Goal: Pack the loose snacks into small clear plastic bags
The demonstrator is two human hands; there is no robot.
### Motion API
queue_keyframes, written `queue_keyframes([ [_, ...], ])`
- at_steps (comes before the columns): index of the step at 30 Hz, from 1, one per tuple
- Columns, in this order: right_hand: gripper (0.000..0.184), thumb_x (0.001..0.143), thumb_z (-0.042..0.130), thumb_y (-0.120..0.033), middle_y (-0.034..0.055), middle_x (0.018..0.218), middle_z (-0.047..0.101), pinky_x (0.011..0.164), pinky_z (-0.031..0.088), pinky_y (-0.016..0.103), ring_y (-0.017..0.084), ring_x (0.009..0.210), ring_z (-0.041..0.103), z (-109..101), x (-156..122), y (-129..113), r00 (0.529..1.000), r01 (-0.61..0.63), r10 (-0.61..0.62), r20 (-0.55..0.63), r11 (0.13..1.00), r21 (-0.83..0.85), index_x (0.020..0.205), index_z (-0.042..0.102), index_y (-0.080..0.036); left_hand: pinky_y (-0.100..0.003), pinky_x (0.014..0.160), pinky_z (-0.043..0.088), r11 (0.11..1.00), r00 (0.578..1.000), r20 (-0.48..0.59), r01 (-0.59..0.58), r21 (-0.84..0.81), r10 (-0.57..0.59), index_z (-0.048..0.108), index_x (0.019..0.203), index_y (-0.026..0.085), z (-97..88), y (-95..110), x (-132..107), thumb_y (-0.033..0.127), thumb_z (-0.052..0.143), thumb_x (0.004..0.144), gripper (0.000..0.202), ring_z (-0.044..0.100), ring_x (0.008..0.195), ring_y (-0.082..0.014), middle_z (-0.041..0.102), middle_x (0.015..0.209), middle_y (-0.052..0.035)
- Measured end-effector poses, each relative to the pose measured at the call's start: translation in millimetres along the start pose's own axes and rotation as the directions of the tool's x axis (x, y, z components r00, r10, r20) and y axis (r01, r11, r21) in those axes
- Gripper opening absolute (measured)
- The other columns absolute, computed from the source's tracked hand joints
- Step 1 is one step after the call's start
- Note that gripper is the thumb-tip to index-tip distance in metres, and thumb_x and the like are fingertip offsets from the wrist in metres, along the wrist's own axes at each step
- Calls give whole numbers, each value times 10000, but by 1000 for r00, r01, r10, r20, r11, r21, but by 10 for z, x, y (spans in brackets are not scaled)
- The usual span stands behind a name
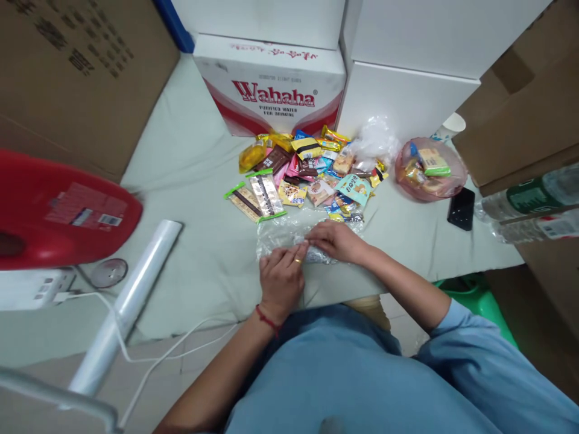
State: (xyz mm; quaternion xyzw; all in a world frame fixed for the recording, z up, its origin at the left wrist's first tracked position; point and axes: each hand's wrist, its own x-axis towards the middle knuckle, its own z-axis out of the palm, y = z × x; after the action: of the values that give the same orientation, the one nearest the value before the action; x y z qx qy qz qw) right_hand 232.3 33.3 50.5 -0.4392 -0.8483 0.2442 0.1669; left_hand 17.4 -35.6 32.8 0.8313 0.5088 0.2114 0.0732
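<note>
Grip of the right hand pinches a clear bag near the desk's front edge; left hand touches it, closure unclear to me; I'd keep it taut.

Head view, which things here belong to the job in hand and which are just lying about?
Seem to belong:
- clear plastic, touched by the left hand and right hand
- snack packets, likely, piled just beyond the hands

Seem to be just lying about, untouched:
- phone
- water box
- paper cup
- bottles
</note>
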Motion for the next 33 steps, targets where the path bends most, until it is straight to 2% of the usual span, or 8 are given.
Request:
queue_keyframes([
  [5, 425, 1045, 541, -240, 199, 1320, 699, 1093, 426, 490, 358, 1296, 505, -177, 410, 103, 968, -244, 211, -133, 914, -324, 1437, 629, -99, -438, 769, 340, 994, 994, -75, -71, 80, 77, 750, 1304, 259, 151, -81, 85, 67, 558, 914, 475, 646, 951, -259, 794, 1288, -44],
  [12, 283, 1025, 500, -199, 164, 1231, 698, 1016, 415, 492, 355, 1216, 500, -245, 694, 176, 946, -296, 325, 4, 867, -402, 995, 779, -163, -432, 763, 340, 994, 994, -73, -72, 81, 78, 748, 1301, 265, 156, -88, 42, 67, 564, 926, 463, 655, 924, -253, 796, 1280, -51],
  [16, 250, 1035, 517, -242, 158, 1233, 666, 1000, 394, 437, 320, 1198, 510, -432, 527, -50, 994, -106, 110, -9, 919, -379, 1033, 752, -156, -431, 743, 341, 995, 995, -72, -60, 73, 66, 745, 1305, 275, 163, -83, 49, 63, 573, 920, 472, 662, 911, -250, 799, 1275, -45],
  [19, 253, 1080, 484, -266, 122, 1087, 688, 804, 399, 338, 247, 986, 587, -467, 270, -305, 986, 42, 25, 162, 919, -392, 1117, 715, -170, -426, 756, 372, 999, 997, -62, -41, 26, 42, 757, 1273, 277, 183, -90, 57, 54, 565, 911, 467, 675, 923, -255, 807, 1246, -54],
  [24, 204, 1087, 532, -228, 74, 1047, 711, 703, 371, 303, 220, 961, 613, -156, -149, -412, 920, 263, -133, 368, 906, -331, 1196, 703, -213, -378, 874, 512, 919, 988, -56, 110, -378, -141, 781, 1136, 227, 238, -232, 79, 131, 522, 919, 352, 708, 1030, -237, 801, 1161, -80],
  [28, 245, 1090, 514, -203, 85, 1326, 697, 856, 454, 325, 216, 1118, 630, 107, -324, -326, 959, 189, -115, 258, 940, -284, 1192, 735, -225, -318, 758, 557, 707, 868, 8, 410, -576, -497, 743, 1195, 196, 202, -458, 116, 285, 572, 937, 322, 672, 792, -177, 737, 1020, -55],
  [30, 277, 1090, 502, -196, 81, 1536, 602, 926, 470, 349, 230, 1233, 617, 168, -358, -324, 975, 136, -84, 205, 957, -255, 1223, 742, -231, -353, 839, 576, 726, 832, -67, 438, -531, -551, 663, 1360, 188, 150, -553, 155, 320, 656, 882, 496, 684, 906, -201, 686, 1215, -101],
  [33, 295, 1075, 518, -180, 52, 1643, 523, 948, 483, 372, 248, 1272, 619, 186, -360, -349, 975, 118, -72, 208, 969, -217, 1237, 757, -237, -498, 1215, 402, 870, 938, -124, 244, -430, -324, 438, 1601, 250, 71, -634, 265, 293, 714, 797, 851, 498, 1439, -325, 479, 1592, -145],
])
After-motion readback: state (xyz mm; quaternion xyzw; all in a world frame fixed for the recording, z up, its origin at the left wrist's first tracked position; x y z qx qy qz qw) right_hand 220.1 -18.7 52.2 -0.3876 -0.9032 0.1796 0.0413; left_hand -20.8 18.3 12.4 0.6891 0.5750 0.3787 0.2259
